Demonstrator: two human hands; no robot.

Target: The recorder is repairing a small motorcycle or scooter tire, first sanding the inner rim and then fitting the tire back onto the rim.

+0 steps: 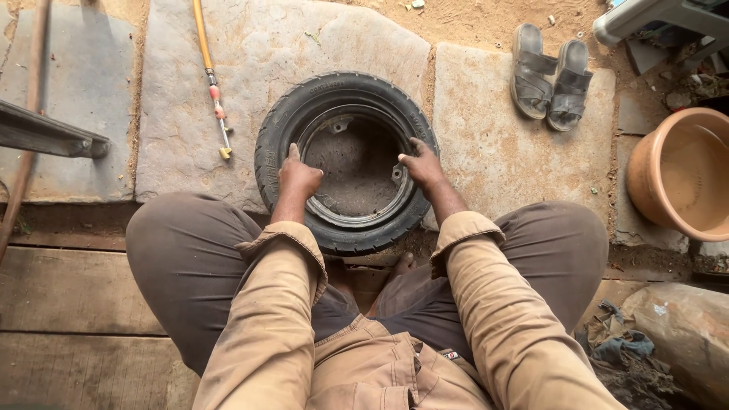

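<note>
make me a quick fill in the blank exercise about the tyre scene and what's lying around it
1. Both hands, left hand and right hand, rest on the inner edge of a black ____ lying flat on the stone.
2. The pair of sandals lies to the ____ of the tyre.
3. The big tub at the right edge is ____ in colour.
4. The yellow hose lies to the tyre's ____.

Missing words: tyre; upper right; orange; left

One tyre (345, 163), two sandals (549, 74), one tub (680, 171)
</note>
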